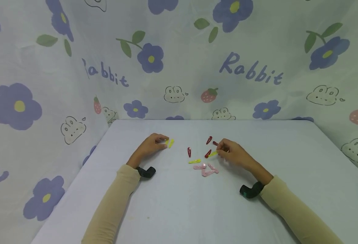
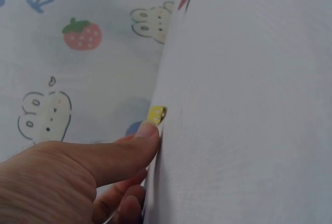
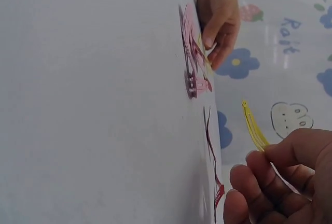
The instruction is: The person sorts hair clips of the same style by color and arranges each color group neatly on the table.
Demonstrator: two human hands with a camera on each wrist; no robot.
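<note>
In the head view, my left hand (image 1: 151, 145) is at the left of the scattered hair clips, its thumb and index finger at the two ends of a yellow hair clip (image 1: 166, 142). A second yellow clip (image 1: 171, 143) lies right beside it. The left wrist view shows only a yellow clip end (image 2: 156, 114) past the thumb tip. My right hand (image 1: 232, 152) pinches another yellow snap hair clip (image 3: 253, 127) between thumb and index finger, its free end pointing away from the fingertips. Close to that hand lie red clips (image 1: 207, 154), one of them (image 1: 215, 143) partly covered by the fingers.
Between the hands lie a red clip (image 1: 189, 152) and a yellow clip (image 1: 194, 161). Several pink clips (image 1: 207, 173) are grouped nearer the front, and another red clip (image 1: 209, 140) sits farther back. Everything is on a white-covered table (image 1: 179, 210) before a patterned curtain (image 1: 185, 61).
</note>
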